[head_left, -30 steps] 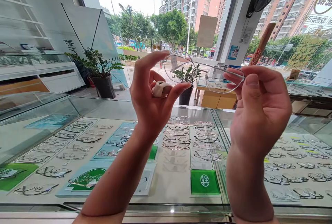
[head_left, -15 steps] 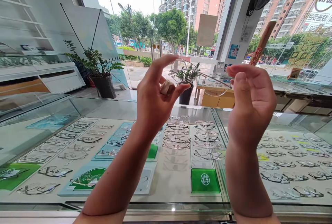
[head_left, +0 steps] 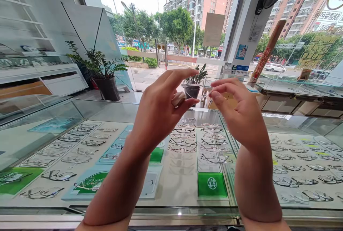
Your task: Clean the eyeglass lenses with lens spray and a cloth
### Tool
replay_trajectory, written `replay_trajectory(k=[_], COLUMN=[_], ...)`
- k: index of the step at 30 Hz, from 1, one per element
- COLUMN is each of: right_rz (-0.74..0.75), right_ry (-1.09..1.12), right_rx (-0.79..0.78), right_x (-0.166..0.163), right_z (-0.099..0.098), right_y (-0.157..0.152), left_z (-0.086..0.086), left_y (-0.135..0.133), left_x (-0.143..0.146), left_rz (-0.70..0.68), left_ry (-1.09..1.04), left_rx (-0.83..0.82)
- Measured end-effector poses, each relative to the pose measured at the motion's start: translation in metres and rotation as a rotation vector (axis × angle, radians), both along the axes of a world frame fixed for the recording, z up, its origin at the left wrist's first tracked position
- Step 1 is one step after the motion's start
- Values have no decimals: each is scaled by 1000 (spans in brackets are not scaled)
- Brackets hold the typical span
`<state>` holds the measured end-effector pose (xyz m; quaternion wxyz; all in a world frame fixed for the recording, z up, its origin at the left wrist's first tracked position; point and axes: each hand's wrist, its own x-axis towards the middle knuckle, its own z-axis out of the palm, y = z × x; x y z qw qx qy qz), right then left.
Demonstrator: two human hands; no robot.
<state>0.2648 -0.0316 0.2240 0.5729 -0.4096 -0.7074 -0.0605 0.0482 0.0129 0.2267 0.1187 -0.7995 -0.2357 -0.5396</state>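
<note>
A pair of thin clear-looking eyeglasses is held up in front of me, above the glass display counter. My left hand has its index finger above one lens and its thumb below, gripping the frame from the left. Tucked into that palm, under the curled fingers, is a small pale crumpled wad, perhaps cloth or tissue. From the right, my right hand pinches a slim part of the glasses between thumb and fingertips. Which part it pinches is hard to make out, since the fingers cover it.
Below my arms lies a glass display case with rows of eyeglasses and a green box. Beyond it stand a potted plant, a second plant and another counter by the glass front.
My right hand has moved left, closer to my left hand, and its fingertips now pinch the glasses. The glasses have turned and dropped slightly; my left hand has tilted to the right.
</note>
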Motion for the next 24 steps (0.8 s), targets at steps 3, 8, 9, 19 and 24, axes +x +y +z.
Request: replay_trajectory(k=[3,8,9,19,24], right_rz=[16,31,36,137,155], right_ry=[-14,-14,-11,70,105], right_rx=[-22,-24,-26,-143,-174], right_x=[0,-1,-1,-4,-5], right_z=[0,-1,-1,0,1], right_y=[1,2,2,1,-2], left_z=[0,0,0,5,5], left_y=[0,0,0,-1,-1], left_x=[-1,-1,-1,2,3], left_rz=[-26,-111,-141,-343,-385], left_ry=[-17,-88,-102,-144,-148], left_rx=[-50,-166,-192,-300,-259])
